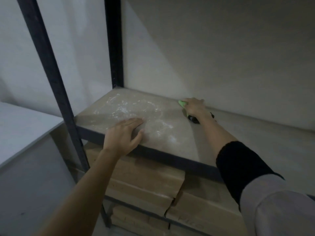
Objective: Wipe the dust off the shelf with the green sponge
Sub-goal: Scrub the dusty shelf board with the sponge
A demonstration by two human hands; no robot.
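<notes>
The green sponge [182,104] is pressed flat under the right hand [194,108] at the shelf [179,147] back edge, touching the wall [221,57]; fingers curled over it, gripping. Only its left tip is seen past the fingertips. The left hand [123,137] is laid flat, fingers released, on the front edge. White dust [129,109] is spread beyond the left fingertips. Open board is left right of the right fingers. Cardboard boxes [144,181] are stacked below.
</notes>
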